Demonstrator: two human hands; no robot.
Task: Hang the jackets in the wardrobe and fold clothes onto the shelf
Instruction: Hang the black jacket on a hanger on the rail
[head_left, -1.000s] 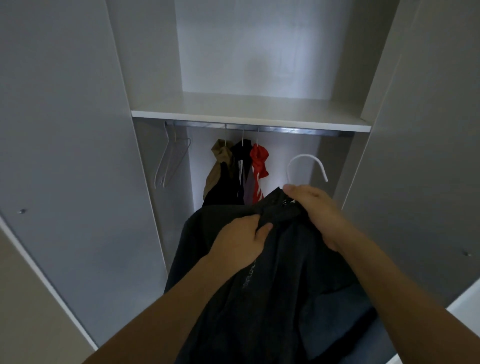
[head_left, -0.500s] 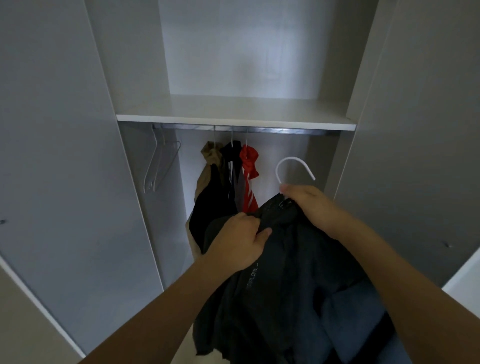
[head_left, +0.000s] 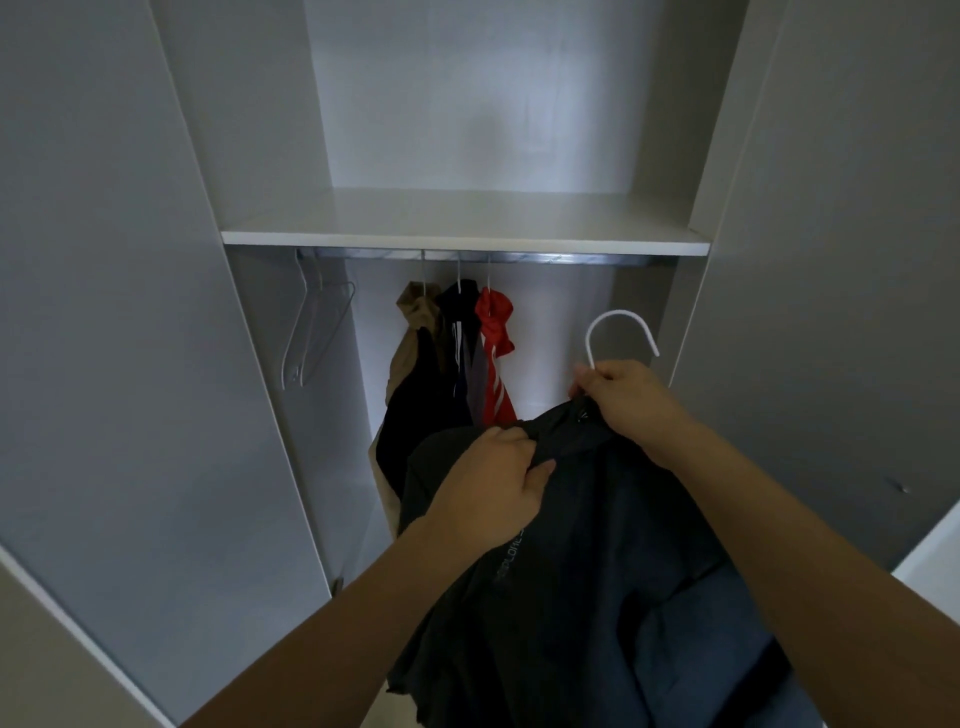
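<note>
At lower centre, the left hand (head_left: 493, 488) bunches the dark jacket (head_left: 597, 545) to steady it; the right hand (head_left: 623, 400) pinches its white hanger (head_left: 618, 332), hook raised toward the rail (head_left: 467, 255).

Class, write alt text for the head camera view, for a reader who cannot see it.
Two hands hold a dark jacket before an open wardrobe: the right hand grips the neck of its white hanger, the left hand pinches the fabric. On the rail under a white shelf hang three garments and bare hangers.
</note>
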